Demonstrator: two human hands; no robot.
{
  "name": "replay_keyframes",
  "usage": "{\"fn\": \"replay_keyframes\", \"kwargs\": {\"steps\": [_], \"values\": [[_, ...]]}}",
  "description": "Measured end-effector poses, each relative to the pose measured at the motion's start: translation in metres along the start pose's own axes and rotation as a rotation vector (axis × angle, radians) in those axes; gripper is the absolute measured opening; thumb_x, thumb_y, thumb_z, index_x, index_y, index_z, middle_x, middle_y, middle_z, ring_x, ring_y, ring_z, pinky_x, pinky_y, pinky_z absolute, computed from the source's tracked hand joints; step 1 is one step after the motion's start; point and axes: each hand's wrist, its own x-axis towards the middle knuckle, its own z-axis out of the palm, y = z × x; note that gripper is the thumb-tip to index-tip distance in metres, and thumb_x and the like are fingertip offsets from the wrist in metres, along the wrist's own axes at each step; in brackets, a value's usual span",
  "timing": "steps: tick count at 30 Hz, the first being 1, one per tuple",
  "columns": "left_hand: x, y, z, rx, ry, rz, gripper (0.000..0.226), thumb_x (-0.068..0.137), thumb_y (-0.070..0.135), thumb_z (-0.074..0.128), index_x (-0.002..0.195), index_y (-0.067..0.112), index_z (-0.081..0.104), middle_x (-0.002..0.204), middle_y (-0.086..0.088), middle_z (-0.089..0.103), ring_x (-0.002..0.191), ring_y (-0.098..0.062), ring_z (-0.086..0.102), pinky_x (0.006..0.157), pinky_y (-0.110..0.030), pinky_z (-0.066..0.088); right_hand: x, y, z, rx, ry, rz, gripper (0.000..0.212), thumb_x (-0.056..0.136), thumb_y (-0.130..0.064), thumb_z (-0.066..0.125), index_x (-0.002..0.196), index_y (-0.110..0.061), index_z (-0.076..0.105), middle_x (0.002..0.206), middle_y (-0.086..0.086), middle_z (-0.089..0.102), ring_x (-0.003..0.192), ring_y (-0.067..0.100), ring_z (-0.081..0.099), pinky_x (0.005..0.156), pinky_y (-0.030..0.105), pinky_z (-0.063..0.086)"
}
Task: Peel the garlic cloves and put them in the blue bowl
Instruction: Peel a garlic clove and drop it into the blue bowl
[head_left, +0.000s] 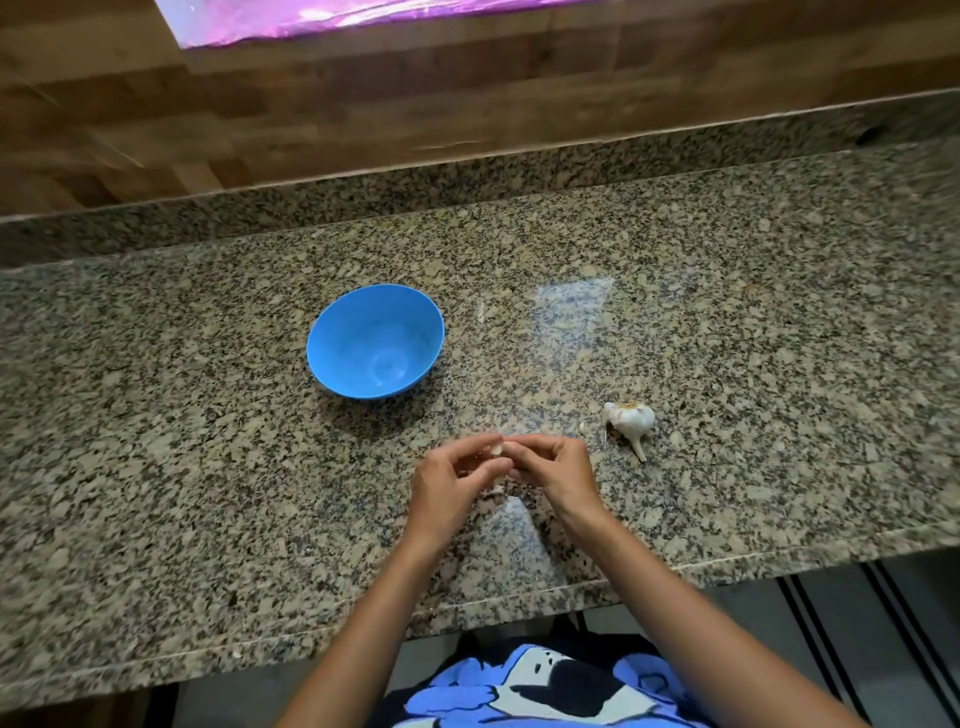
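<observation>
Both hands pinch one clove over the counter.
The left hand (451, 486) and right hand (551, 470) hold the clove (497, 450) between fingertips, near the bowl (375, 341); the garlic head (629, 420) lies right of the bowl.

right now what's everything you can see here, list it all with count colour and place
blue bowl: one, blue, upright on the counter, left of centre, nothing visible inside
garlic bulb: one, white, lying on the counter to the right of the hands
garlic clove: one, pale, pinched between the fingers of both hands, mostly hidden
loose piece: one, pale, on the counter just left of the bulb; clove or skin, cannot tell
counter: one, speckled grey-brown granite, across the frame
wall: wood-patterned brown, behind the counter
shirt: one, blue, black and white, bottom edge
left hand: one, over the counter's near part, holds the clove
right hand: one, beside the left, holds the clove
</observation>
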Motion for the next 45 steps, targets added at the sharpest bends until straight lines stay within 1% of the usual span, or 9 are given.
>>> {"fn": "replay_keyframes", "kwargs": {"steps": [3, 8, 14, 19, 24, 27, 33, 38, 45], "values": [[0.001, 0.001, 0.003, 0.032, 0.046, 0.057, 0.026, 0.081, 0.013, 0.071, 0.107, 0.014, 0.071, 0.094, 0.0, 0.073, 0.083, -0.014, 0.07, 0.072, -0.029, 0.058, 0.0, -0.001, 0.0, -0.019, 0.0, -0.005, 0.013, 0.082, 0.002, 0.063, 0.094, 0.003, 0.068, 0.083, 0.018, 0.07, 0.067, 0.018, 0.067, 0.064, 0.02, 0.056], [0.0, 0.009, -0.002, -0.39, 0.013, -0.12, 0.019, 0.084, -0.001, 0.063, 0.102, -0.001, 0.068, 0.08, -0.012, 0.072, 0.067, -0.019, 0.065, 0.066, -0.025, 0.057, 0.0, -0.005, -0.004, -0.074, 0.006, -0.026, 0.009, 0.083, 0.001, 0.064, 0.09, 0.001, 0.069, 0.081, 0.019, 0.07, 0.064, 0.017, 0.067, 0.064, 0.021, 0.056], [-0.004, 0.015, -0.012, -0.809, -0.052, -0.211, 0.025, 0.075, 0.007, 0.059, 0.098, 0.0, 0.065, 0.072, -0.01, 0.066, 0.061, -0.014, 0.062, 0.059, -0.02, 0.055, 0.008, 0.005, -0.01, -0.229, 0.117, -0.033, 0.012, 0.085, -0.005, 0.062, 0.08, -0.014, 0.069, 0.075, 0.009, 0.071, 0.07, 0.022, 0.067, 0.07, 0.031, 0.057], [-0.003, 0.013, -0.016, -0.65, -0.052, -0.218, 0.026, 0.075, 0.01, 0.064, 0.098, -0.001, 0.064, 0.082, -0.017, 0.068, 0.068, -0.019, 0.066, 0.064, -0.023, 0.058, 0.007, 0.007, -0.009, -0.485, 0.104, -0.115, 0.013, 0.088, -0.024, 0.061, 0.08, -0.019, 0.07, 0.075, 0.004, 0.07, 0.069, 0.026, 0.065, 0.068, 0.039, 0.054], [-0.004, 0.01, -0.016, -0.522, -0.054, -0.19, 0.015, 0.081, -0.001, 0.064, 0.095, -0.004, 0.068, 0.095, -0.02, 0.068, 0.075, -0.022, 0.067, 0.066, -0.023, 0.057, 0.005, 0.007, -0.006, -0.631, 0.004, -0.253, 0.024, 0.085, -0.019, 0.064, 0.105, -0.031, 0.065, 0.11, -0.011, 0.064, 0.094, 0.001, 0.058, 0.084, 0.019, 0.049], [-0.004, 0.01, -0.016, -0.476, -0.041, -0.182, 0.018, 0.08, -0.004, 0.064, 0.098, -0.004, 0.068, 0.097, -0.021, 0.069, 0.077, -0.022, 0.069, 0.068, -0.024, 0.058, 0.0, 0.004, -0.004, -0.682, -0.045, -0.337, 0.024, 0.085, -0.019, 0.064, 0.108, -0.026, 0.067, 0.105, -0.013, 0.065, 0.092, -0.004, 0.057, 0.078, 0.007, 0.045], [-0.005, 0.009, -0.006, -0.651, 0.105, -0.229, 0.034, 0.064, 0.001, 0.073, 0.098, 0.001, 0.067, 0.093, -0.016, 0.072, 0.083, -0.025, 0.07, 0.072, -0.027, 0.058, -0.003, 0.006, -0.001, -0.686, 0.033, -0.465, 0.02, 0.08, -0.016, 0.071, 0.099, -0.016, 0.072, 0.093, -0.012, 0.067, 0.081, -0.002, 0.062, 0.073, 0.014, 0.052], [-0.008, 0.009, -0.003, -0.568, 0.102, -0.163, 0.034, 0.062, 0.004, 0.076, 0.096, 0.005, 0.071, 0.093, -0.012, 0.073, 0.087, -0.022, 0.07, 0.073, -0.027, 0.057, -0.004, 0.004, 0.0, -0.53, 0.007, -0.348, 0.018, 0.079, -0.018, 0.072, 0.096, -0.017, 0.073, 0.087, -0.007, 0.071, 0.08, 0.0, 0.065, 0.072, 0.016, 0.052], [-0.006, 0.007, -0.006, -0.495, 0.093, -0.107, 0.034, 0.067, 0.007, 0.076, 0.1, 0.006, 0.071, 0.095, -0.009, 0.073, 0.091, -0.022, 0.07, 0.078, -0.029, 0.056, -0.002, 0.003, 0.001, -0.322, -0.044, -0.19, 0.012, 0.079, -0.019, 0.072, 0.091, -0.02, 0.074, 0.086, -0.003, 0.073, 0.082, 0.011, 0.068, 0.073, 0.032, 0.056]]}}
